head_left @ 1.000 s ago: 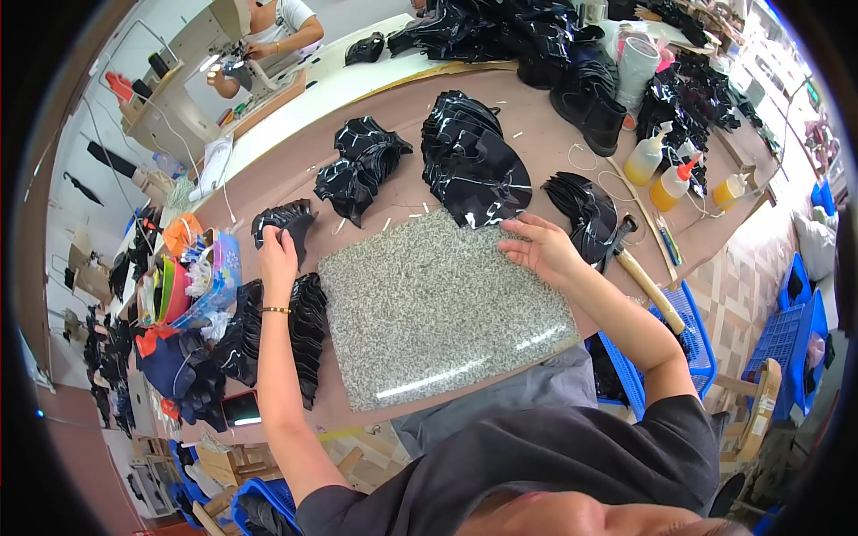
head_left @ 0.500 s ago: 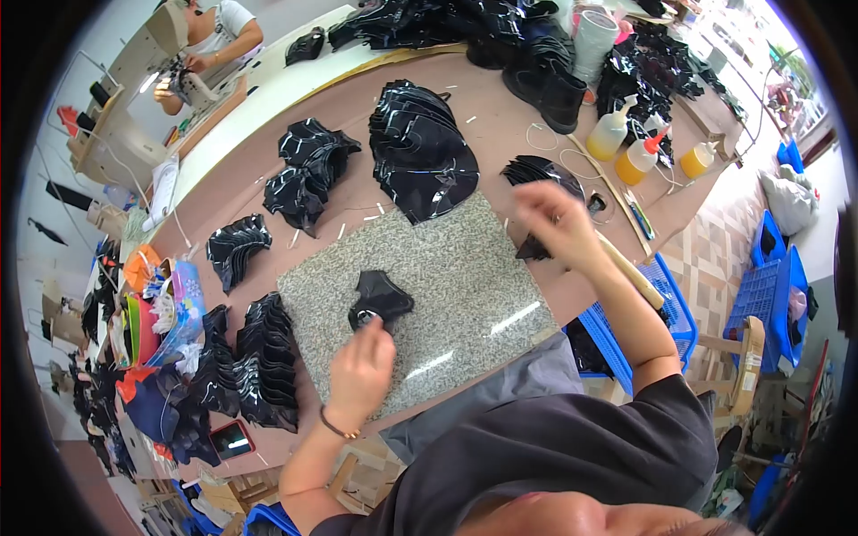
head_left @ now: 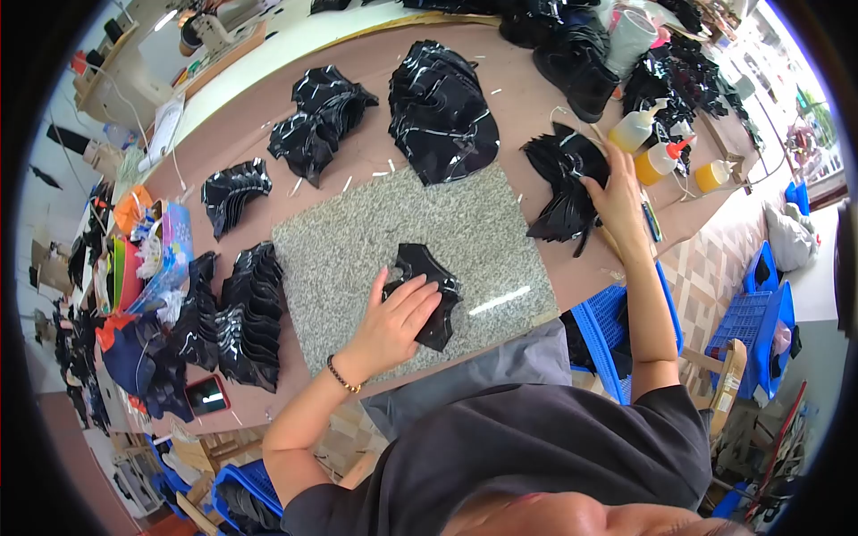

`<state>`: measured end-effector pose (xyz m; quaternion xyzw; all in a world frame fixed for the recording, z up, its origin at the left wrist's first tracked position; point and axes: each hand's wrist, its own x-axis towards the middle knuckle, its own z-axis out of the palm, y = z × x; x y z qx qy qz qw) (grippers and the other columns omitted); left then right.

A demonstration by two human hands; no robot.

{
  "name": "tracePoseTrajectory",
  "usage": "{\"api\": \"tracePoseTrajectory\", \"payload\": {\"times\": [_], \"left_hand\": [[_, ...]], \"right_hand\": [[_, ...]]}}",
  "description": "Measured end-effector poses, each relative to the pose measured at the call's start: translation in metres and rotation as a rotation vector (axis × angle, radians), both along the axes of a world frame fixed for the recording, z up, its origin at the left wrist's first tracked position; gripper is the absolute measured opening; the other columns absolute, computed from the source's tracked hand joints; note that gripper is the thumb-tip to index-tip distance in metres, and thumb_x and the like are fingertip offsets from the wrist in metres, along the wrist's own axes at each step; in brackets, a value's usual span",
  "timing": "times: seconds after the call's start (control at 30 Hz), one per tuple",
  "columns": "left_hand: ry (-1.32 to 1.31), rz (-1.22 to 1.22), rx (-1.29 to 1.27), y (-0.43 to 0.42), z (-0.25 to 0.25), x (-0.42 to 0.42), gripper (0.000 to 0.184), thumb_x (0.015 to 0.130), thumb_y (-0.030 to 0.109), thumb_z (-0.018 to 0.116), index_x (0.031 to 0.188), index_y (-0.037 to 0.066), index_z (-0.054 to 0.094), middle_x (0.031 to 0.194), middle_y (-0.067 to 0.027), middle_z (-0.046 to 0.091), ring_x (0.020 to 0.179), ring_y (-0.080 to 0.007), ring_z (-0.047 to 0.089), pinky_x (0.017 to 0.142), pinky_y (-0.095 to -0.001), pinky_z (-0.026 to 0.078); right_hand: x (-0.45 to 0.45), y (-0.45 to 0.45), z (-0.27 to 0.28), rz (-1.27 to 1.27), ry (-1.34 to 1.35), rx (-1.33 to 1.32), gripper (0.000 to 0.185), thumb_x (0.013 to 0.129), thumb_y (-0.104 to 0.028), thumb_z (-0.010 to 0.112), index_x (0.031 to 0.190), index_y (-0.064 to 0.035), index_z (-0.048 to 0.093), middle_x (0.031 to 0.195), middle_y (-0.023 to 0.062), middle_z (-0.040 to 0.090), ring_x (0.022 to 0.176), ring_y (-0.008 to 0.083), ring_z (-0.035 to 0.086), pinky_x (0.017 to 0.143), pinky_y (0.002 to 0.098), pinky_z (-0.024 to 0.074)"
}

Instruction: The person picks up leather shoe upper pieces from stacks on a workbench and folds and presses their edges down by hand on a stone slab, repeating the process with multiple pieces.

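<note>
A glossy black cut piece lies on the speckled stone slab. My left hand rests flat on its left part, fingers spread. At the right, my right hand reaches over a fanned stack of black pieces, its thumb and fingers apart at the stack's right edge; whether it grips a piece cannot be told. Behind the slab stand a large black stack and a smaller one. Further left are a small curved stack and a long layered stack.
Glue bottles stand at the back right, near black boots. A flowered basket is at the left, with a phone near the front edge. A blue crate sits below the table's right side. Behind is a sewing machine.
My left hand has gone from the small left stack to the slab, where a black piece now lies. My right hand has moved from the slab's back edge to the right stack.
</note>
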<state>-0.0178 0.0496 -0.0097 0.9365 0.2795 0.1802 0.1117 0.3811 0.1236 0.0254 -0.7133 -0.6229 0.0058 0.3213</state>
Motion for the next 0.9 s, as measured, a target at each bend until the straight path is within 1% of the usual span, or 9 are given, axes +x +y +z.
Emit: {"api": "tracePoseTrajectory", "payload": {"times": [0.07,0.17,0.2,0.23,0.3,0.4,0.5,0.6,0.9], "left_hand": [[0.031,0.037,0.025,-0.004,-0.002,0.003,0.053,0.071,0.003,0.063,0.125,-0.001,0.06,0.133,-0.0142,0.061,0.128,-0.0324,0.056,0.116,-0.0623,0.026],[0.099,0.131,0.112,-0.026,0.004,0.013,0.045,0.084,0.012,0.056,0.126,-0.006,0.058,0.13,-0.0189,0.06,0.125,-0.0341,0.055,0.115,-0.0621,0.029],[0.155,0.155,0.122,-0.034,0.008,0.016,0.045,0.089,0.018,0.051,0.126,-0.007,0.058,0.13,-0.0214,0.059,0.122,-0.0352,0.055,0.115,-0.0599,0.03],[0.152,0.182,0.101,-0.042,0.01,0.019,0.046,0.086,0.016,0.055,0.125,-0.007,0.059,0.13,-0.0219,0.059,0.122,-0.0353,0.056,0.114,-0.0601,0.031],[0.153,0.232,0.071,-0.053,0.012,0.024,0.049,0.079,0.012,0.062,0.124,-0.007,0.059,0.131,-0.0228,0.06,0.123,-0.0355,0.056,0.113,-0.0606,0.032],[0.113,0.188,0.073,-0.055,0.005,0.023,0.052,0.077,0.011,0.063,0.126,-0.007,0.058,0.138,-0.0228,0.055,0.13,-0.0343,0.052,0.113,-0.0575,0.033],[0.178,0.106,0.125,-0.049,0.002,0.018,0.052,0.081,0.023,0.067,0.126,-0.003,0.061,0.143,-0.0201,0.053,0.136,-0.0317,0.047,0.114,-0.0517,0.033],[0.188,0.141,0.017,-0.049,0.005,0.018,0.068,0.073,0.038,0.077,0.127,-0.001,0.061,0.147,-0.0197,0.049,0.139,-0.0316,0.043,0.116,-0.049,0.031],[0.014,0.209,-0.177,-0.054,0.015,0.024,0.066,0.081,0.048,0.074,0.126,0.0,0.063,0.142,-0.0231,0.052,0.135,-0.038,0.046,0.115,-0.0564,0.028]], "right_hand": [[0.006,0.004,-0.008,0.016,0.017,0.062,0.068,0.078,-0.005,0.08,0.139,-0.0023,0.051,0.125,0.0234,0.062,0.12,0.0393,0.06,0.103,0.044,0.0476],[0.04,0.012,-0.019,0.132,0.034,-0.081,0.047,0.084,-0.009,0.079,0.126,0.0013,0.06,0.102,0.0136,0.066,0.093,0.0212,0.064,0.083,0.0334,0.0511],[0.038,0.009,-0.006,0.152,0.103,-0.133,0.037,0.086,-0.011,0.075,0.118,0.0045,0.064,0.104,0.0193,0.068,0.09,0.0294,0.066,0.08,0.037,0.0518],[0.031,0.005,0.011,0.105,0.178,-0.238,0.035,0.091,-0.008,0.072,0.121,0.0054,0.061,0.102,0.0126,0.068,0.088,0.0176,0.065,0.077,0.0309,0.0515],[0.043,0.002,0.002,0.325,0.516,-0.116,0.032,0.096,-0.005,0.067,0.124,0.0058,0.059,0.104,0.0076,0.068,0.091,0.0108,0.064,0.079,0.0268,0.0527],[0.009,-0.011,0.02,0.495,0.776,-0.106,0.03,0.097,-0.001,0.063,0.127,0.0026,0.059,0.11,0.0071,0.07,0.099,0.0131,0.067,0.088,0.0288,0.0554],[-0.032,-0.022,0.012,0.494,0.885,-0.559,0.027,0.095,-0.003,0.067,0.121,0.0015,0.061,0.106,0.0044,0.071,0.094,0.0106,0.066,0.085,0.0277,0.0545],[-0.085,-0.033,-0.028,0.665,0.905,-0.813,0.028,0.094,-0.01,0.07,0.117,0.0017,0.061,0.088,0.0006,0.068,0.068,0.0059,0.063,0.049,0.0234,0.0511],[-0.133,-0.02,-0.019,0.794,0.695,-1.141,0.031,0.096,-0.018,0.068,0.118,0.0021,0.061,0.079,0.0048,0.067,0.057,0.0092,0.062,0.045,0.0231,0.0477]]}}
